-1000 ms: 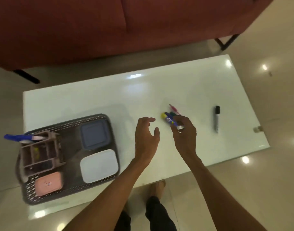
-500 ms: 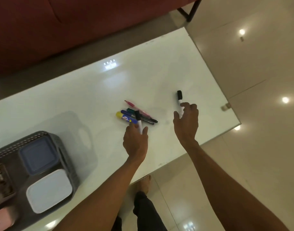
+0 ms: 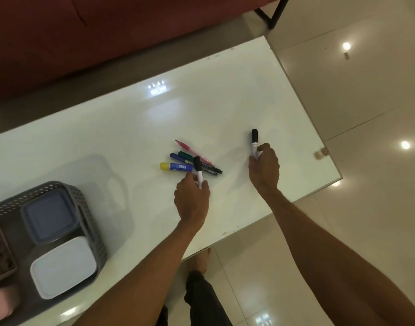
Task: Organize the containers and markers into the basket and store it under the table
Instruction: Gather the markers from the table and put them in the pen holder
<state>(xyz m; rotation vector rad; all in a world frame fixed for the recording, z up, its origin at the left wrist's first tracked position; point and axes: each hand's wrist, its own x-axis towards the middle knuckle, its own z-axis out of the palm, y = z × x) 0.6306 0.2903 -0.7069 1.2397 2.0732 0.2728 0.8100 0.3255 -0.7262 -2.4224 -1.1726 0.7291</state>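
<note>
Marker [image 3: 198,169] pinched by left hand [image 3: 192,201], second marker [image 3: 254,140] by right hand [image 3: 264,169], caps pointing away

You are looking down on a glossy white table [image 3: 225,95] that runs slantwise across your view, with a patch of lamp glare [image 3: 157,88] mirrored on its top. Beyond its far edge stands a dark red sofa [image 3: 107,31], one black metal leg [image 3: 271,16] showing at the upper right. Right of the table and below it lies a floor [image 3: 366,208] of polished beige tiles, dotted with bright round reflections [image 3: 405,145].
</note>
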